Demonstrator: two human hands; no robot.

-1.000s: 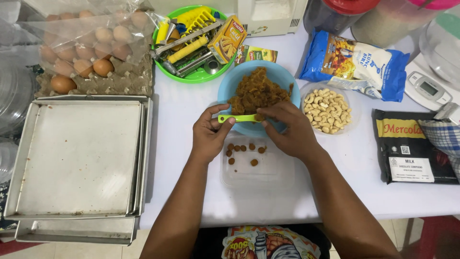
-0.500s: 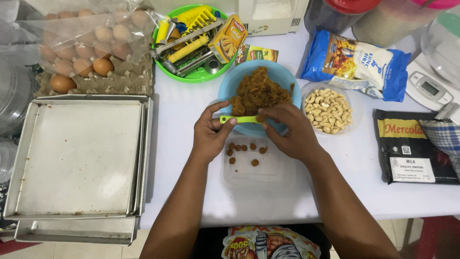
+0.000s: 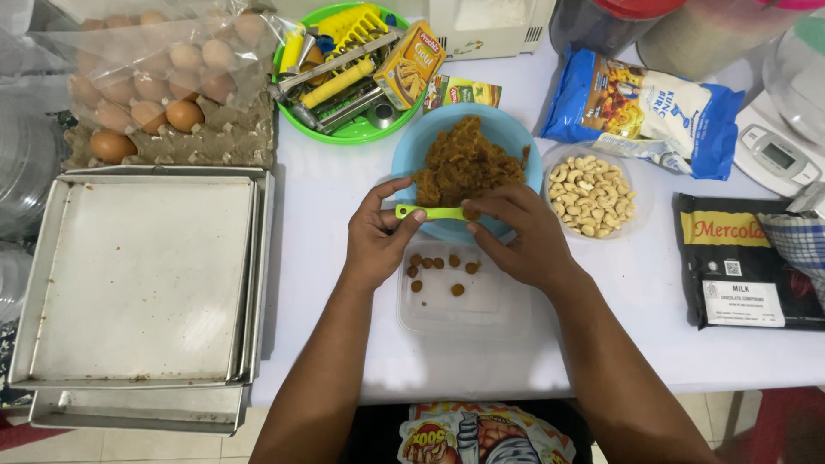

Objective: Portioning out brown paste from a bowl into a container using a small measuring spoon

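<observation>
Left hand pinches the handle of a green measuring spoon, held level over the near rim of the blue bowl. Right hand fingertips press on the spoon's bowl end (contents hidden). Brown pellets lie in the clear tray below.

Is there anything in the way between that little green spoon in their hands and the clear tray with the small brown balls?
Nothing visible. The green spoon, held by the left hand and right hand, sits just above the clear tray, with only open space between them.
</observation>
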